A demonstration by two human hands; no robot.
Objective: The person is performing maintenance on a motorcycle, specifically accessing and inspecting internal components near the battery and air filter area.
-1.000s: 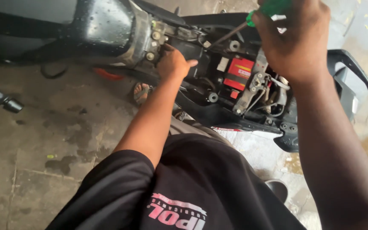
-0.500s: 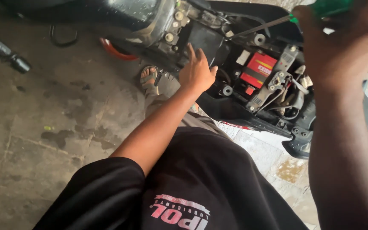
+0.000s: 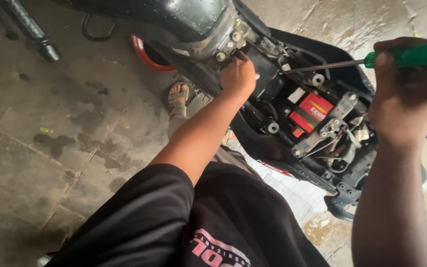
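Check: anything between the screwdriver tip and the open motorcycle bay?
Nothing visible. The right hand holds the green screwdriver; its shaft runs clear to the tip by a white cylinder. The left hand rests further left, near the tank, off that line.

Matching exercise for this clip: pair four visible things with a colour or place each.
1 screwdriver
2 battery
3 left hand
4 sandalled foot

a red, in the open motorcycle bay
b on the concrete floor beside the bike
c green handle, in the right hand
d resting behind the black tank

Pairs: 1-c, 2-a, 3-d, 4-b
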